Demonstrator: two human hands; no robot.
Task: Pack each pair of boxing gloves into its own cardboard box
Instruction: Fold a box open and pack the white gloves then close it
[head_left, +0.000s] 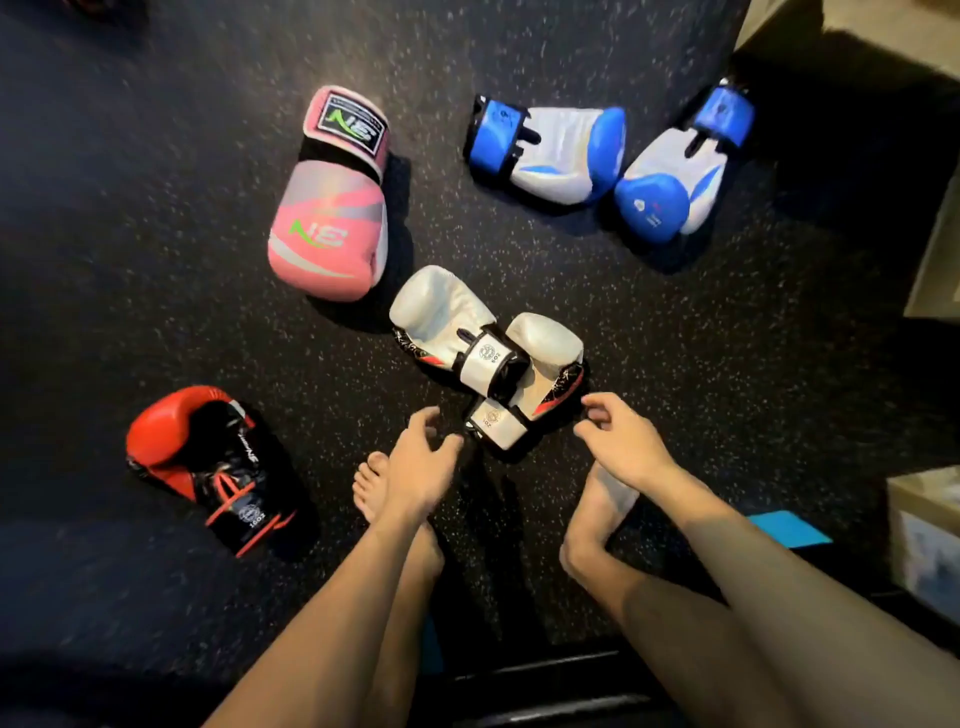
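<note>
Two white gloves lie crossed on the dark floor, one (447, 317) over the other (545, 348). My left hand (415, 467) hovers just left of the lower glove's cuff with fingers loosely spread and holds nothing. My right hand (618, 441) is at that glove's right side, fingers bent, thumb near the red trim; contact is unclear. A pink glove (327, 208) lies beyond them. Two blue-and-white gloves (550, 148) (670, 176) lie at the upper right. A red-and-black glove (208, 462) lies at the left. A cardboard box (852, 36) stands at the top right.
Another cardboard box edge (940, 249) shows at the right, and a further box (924, 540) at the lower right beside a blue patch (789, 527). My bare feet (597, 514) stand on the speckled floor below the white gloves.
</note>
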